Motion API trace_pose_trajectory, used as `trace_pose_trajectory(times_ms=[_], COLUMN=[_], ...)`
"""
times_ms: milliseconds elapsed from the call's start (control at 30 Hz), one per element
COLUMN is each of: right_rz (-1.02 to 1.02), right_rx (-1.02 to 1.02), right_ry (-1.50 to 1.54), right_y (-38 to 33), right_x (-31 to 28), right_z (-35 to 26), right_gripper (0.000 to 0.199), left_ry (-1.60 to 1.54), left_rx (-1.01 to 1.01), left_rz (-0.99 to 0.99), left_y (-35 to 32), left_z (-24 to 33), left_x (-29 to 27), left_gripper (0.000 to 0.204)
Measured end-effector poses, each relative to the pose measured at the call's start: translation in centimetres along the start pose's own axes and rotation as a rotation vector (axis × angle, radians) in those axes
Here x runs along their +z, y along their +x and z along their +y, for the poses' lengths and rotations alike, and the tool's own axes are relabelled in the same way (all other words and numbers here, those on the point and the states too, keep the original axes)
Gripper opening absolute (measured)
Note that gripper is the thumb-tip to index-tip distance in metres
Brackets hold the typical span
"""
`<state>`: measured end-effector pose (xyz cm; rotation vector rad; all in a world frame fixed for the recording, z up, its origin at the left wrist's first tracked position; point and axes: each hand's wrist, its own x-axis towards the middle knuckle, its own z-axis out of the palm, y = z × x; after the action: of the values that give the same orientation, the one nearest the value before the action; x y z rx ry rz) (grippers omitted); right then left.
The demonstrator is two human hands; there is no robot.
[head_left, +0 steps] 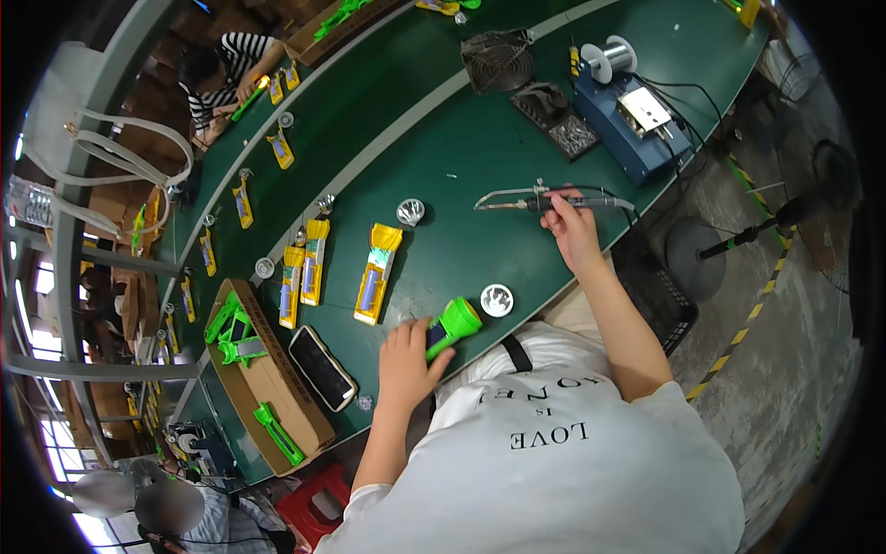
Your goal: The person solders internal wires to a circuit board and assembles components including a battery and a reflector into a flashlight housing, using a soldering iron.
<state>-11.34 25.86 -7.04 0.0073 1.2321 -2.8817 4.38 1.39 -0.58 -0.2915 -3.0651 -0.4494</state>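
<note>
My right hand (574, 238) is closed around the handle of a soldering iron (531, 203), whose thin metal tip and wire-feed tube point left above the bench. At the bench's near edge my left hand (404, 366) grips a green flashlight housing (459, 320), its wide head facing up and right. Right beside that head lies a round silver reflector (496, 300). A yellow flashlight half-shell (374, 282) with a battery inside lies beyond my left hand, with another reflector (411, 211) at its top end. Two similar yellow half-shells (315, 263) lie farther left.
A cardboard box (291, 406) with green housings and a phone (322, 367) are at left. A blue soldering machine (628, 120) with a solder spool (609, 60), a black fan (498, 61) and a tip-cleaning tray (558, 120) stand at the back. A co-worker (231, 78) sits across.
</note>
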Motion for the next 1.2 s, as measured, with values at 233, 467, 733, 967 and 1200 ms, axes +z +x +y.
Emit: trace_pose_trajectory(times_ms=[233,467,733,967,1200], right_rz=[0.076,0.097,0.138,0.212,0.282], right_rx=[0.011,-0.055,0.016,0.065,0.102], right_ry=[0.077,0.032,0.011,0.064,0.056], right_y=[-0.2,-0.6,-0.5,0.1,0.1], right_x=[-0.3,-0.5,-0.3,-0.4,0.2], right_z=[0.4,-0.6,0.4,0.1,-0.3], right_gripper=[0.009,0.006,0.014,0.022,0.029], left_ry=[-0.150,0.047,0.101,0.125,0.507], left_rx=[0.047,0.084,-0.271,-0.433,-0.907], left_rz=[-0.234,0.065,0.120,0.109,0.720], left_y=[3.2,20.8,36.3,36.9,36.7], left_z=[-0.9,-7.9,-21.8,-22.8,-31.6], left_x=[-4.0,-13.2,-3.0,-3.2,-4.4], left_gripper=[0.048,0.048,0.053,0.056,0.062])
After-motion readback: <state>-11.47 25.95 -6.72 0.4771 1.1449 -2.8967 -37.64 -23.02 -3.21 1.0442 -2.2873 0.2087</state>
